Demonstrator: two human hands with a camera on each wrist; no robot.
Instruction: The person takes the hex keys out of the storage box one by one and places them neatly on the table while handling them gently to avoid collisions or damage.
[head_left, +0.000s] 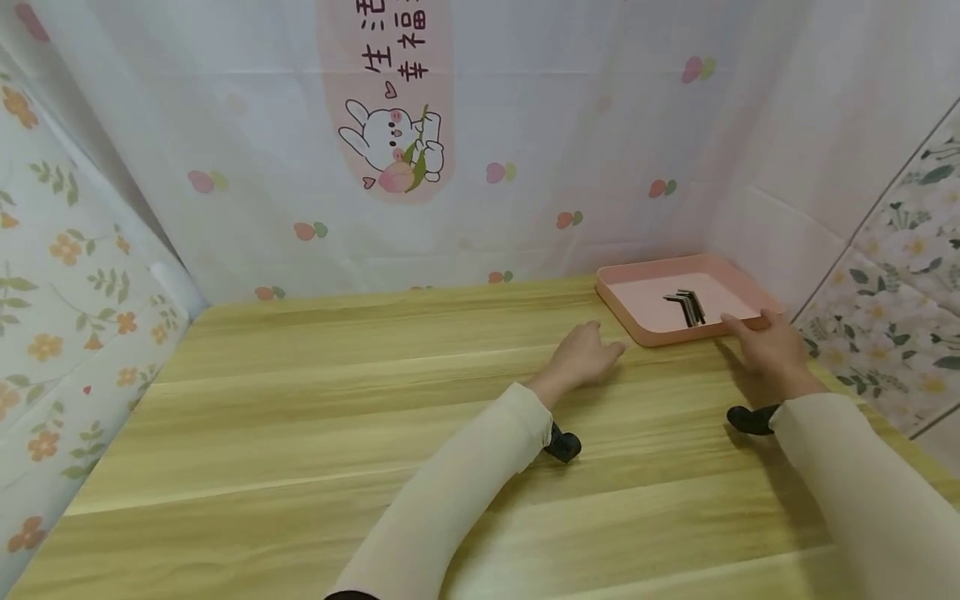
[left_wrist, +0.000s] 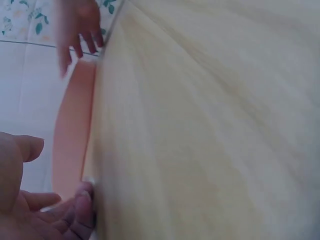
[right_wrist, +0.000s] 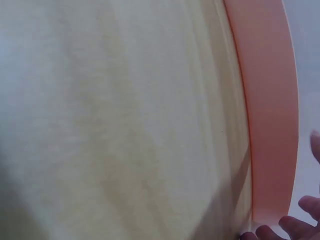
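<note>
A shallow pink tray [head_left: 660, 336] sits at the back right of the wooden table. Inside it lie several dark L-shaped hex keys [head_left: 692, 307], bunched side by side. My left hand [head_left: 583, 358] is just off the tray's front left corner, fingers loosely extended and holding nothing. At the front right corner, the fingertips of my right hand [head_left: 772, 350] are right at the rim, thumb and fingers spread. The right wrist view shows the tray's outer wall [right_wrist: 272, 110], with fingers [right_wrist: 295, 227] by its end. The hex keys are hidden in both wrist views.
The wooden tabletop [head_left: 300, 433] stretches left and toward me. A white printed curtain [head_left: 525, 108] hangs behind the tray, and a flowered one [head_left: 907, 292] borders the right side. Black wrist mounts [head_left: 564, 446] stick out beneath the sleeves.
</note>
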